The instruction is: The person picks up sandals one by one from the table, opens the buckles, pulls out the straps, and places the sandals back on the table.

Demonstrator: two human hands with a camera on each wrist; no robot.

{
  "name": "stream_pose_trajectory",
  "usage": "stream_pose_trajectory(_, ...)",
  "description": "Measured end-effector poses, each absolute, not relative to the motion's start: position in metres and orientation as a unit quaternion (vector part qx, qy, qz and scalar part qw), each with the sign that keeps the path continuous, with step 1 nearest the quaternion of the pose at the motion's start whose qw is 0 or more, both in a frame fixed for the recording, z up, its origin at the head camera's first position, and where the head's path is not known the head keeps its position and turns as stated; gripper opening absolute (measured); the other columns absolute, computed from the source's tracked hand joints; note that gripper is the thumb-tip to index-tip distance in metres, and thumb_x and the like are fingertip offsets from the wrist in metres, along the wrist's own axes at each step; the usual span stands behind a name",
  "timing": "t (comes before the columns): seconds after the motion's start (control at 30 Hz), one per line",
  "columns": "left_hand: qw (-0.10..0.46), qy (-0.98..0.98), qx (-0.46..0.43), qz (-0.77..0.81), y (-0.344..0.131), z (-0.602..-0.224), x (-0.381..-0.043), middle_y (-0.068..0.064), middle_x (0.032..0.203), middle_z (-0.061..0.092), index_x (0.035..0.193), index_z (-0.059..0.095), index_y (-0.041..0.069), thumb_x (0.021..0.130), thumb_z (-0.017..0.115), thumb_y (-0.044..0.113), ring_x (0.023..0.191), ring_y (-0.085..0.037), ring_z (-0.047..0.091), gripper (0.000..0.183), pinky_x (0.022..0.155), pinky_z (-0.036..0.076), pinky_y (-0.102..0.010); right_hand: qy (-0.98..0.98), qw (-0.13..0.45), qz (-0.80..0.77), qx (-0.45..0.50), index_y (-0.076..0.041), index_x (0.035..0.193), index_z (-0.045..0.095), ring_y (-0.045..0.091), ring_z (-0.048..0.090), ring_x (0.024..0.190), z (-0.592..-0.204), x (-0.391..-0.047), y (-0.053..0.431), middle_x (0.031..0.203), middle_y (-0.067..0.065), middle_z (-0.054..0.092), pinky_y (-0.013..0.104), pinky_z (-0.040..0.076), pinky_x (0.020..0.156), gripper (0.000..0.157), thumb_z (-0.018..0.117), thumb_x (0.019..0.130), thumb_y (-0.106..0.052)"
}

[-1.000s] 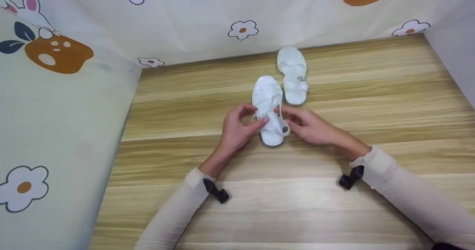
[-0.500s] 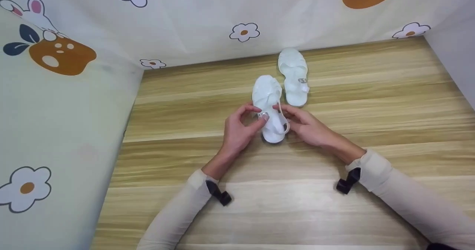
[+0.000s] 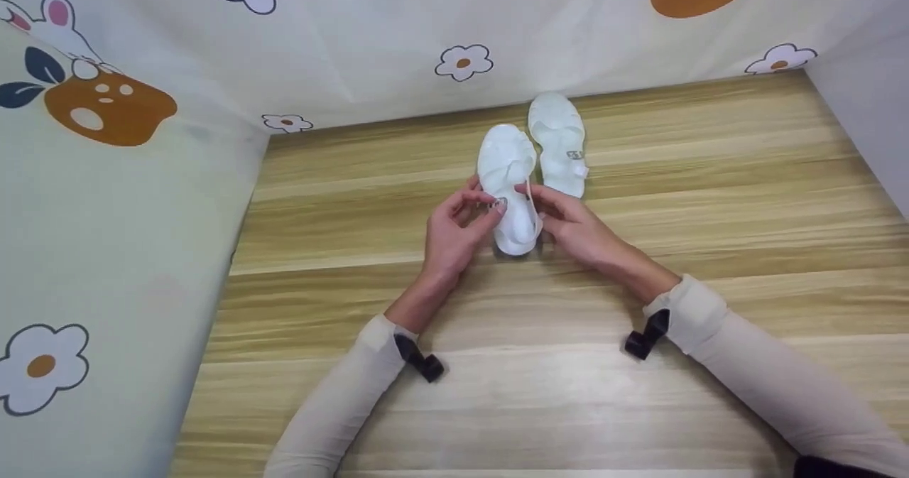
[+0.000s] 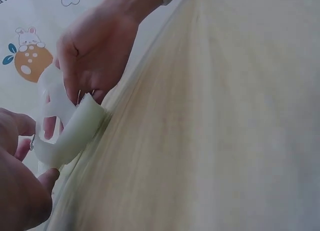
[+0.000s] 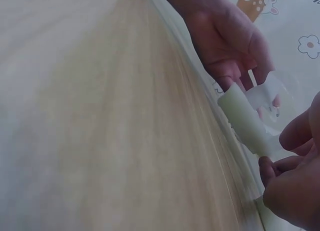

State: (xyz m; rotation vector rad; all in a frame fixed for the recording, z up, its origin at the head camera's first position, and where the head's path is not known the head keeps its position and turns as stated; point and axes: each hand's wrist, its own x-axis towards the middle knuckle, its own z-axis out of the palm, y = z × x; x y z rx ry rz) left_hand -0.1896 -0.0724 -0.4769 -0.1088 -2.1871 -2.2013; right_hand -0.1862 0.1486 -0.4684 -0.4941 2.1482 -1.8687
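Observation:
A white sandal (image 3: 505, 155) lies between both hands in the head view, toe pointing to the back wall. On its left side my left hand (image 3: 454, 233) grips it, the thumb over a small shiny buckle (image 3: 501, 203). From the other side my right hand (image 3: 586, 233) holds it, index finger reaching over the side strap and thumb near the heel. Both wrist views show the pale heel (image 4: 82, 128) low over the tabletop, with fingertips (image 5: 265, 163) at its underside; whether it touches the surface I cannot tell. The matching sandal (image 3: 557, 126) rests just right and farther back, its heel end partly behind my right hand.
The wood-grain tabletop (image 3: 525, 393) runs back to a cream wall cloth (image 3: 376, 52) printed with flowers and fruit. Another patterned cloth wall (image 3: 142, 236) closes the left side, and a plain pale wall (image 3: 863, 101) stands at right. A black wrist camera (image 3: 419, 361) hangs under the left cuff.
Both hands have carried the near sandal a little toward the back wall, closer alongside the other one. The right forearm has also shifted left. The far sandal stays in place.

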Motion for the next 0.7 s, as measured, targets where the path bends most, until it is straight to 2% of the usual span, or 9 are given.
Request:
stream_pose_trajectory(0.13,0.024,-0.688,-0.033,-0.725,-0.074,-0.477,-0.196,-0.017,0.161,0.056,0.105,0.076,0.002,0.09,0.087,0.009,0.151,-0.033,0.055,0.02,0.124,0.046,-0.036,0.728,0.122,-0.652,-0.169,0.003,0.162,0.043,0.034,0.042,0.158,-0.468,-0.193,0.142,0.166,0.021,0.048,0.05,0.033,0.132,0.057,0.044,0.105,0.009)
stream_pose_trajectory(0.27,0.028,-0.679,-0.027,-0.733,-0.075,-0.477,-0.202,-0.017,0.162,0.055,0.104,0.076,0.002,0.089,0.087,0.008,0.152,-0.033,0.053,0.019,0.124,0.047,-0.034,0.736,0.108,-0.646,-0.17,0.003,0.161,0.044,0.032,0.036,0.162,-0.465,-0.199,0.136,0.169,0.02,0.045,0.049,0.027,0.136,0.057,0.045,0.104,0.008)
stream_pose_trajectory(0.4,0.036,-0.68,-0.029,-0.731,-0.076,-0.476,-0.21,-0.015,0.162,0.055,0.103,0.077,0.003,0.09,0.086,0.009,0.152,-0.031,0.053,0.017,0.123,0.047,-0.033,0.732,0.093,-0.653,-0.173,0.009,0.16,0.042,0.033,0.029,0.166,-0.464,-0.208,0.13,0.171,0.022,0.041,0.047,0.021,0.138,0.055,0.042,0.105,0.009)
stream_pose_trajectory(0.5,0.038,-0.685,-0.032,-0.727,-0.076,-0.476,-0.217,-0.015,0.163,0.054,0.103,0.077,0.005,0.091,0.085,0.011,0.153,-0.031,0.052,0.016,0.124,0.046,-0.033,0.72,0.081,-0.668,-0.168,0.013,0.161,0.037,0.036,0.028,0.166,-0.463,-0.214,0.125,0.172,0.025,0.038,0.046,0.021,0.138,0.055,0.04,0.105,0.01)
stream_pose_trajectory(0.7,0.04,-0.692,-0.032,-0.721,-0.076,-0.476,-0.231,-0.015,0.164,0.053,0.104,0.076,0.005,0.092,0.083,0.009,0.154,-0.032,0.05,0.014,0.124,0.045,-0.033,0.712,0.07,-0.684,-0.146,0.012,0.163,0.032,0.034,0.026,0.166,-0.465,-0.224,0.115,0.175,0.023,0.032,0.041,0.021,0.138,0.058,0.037,0.105,0.011)
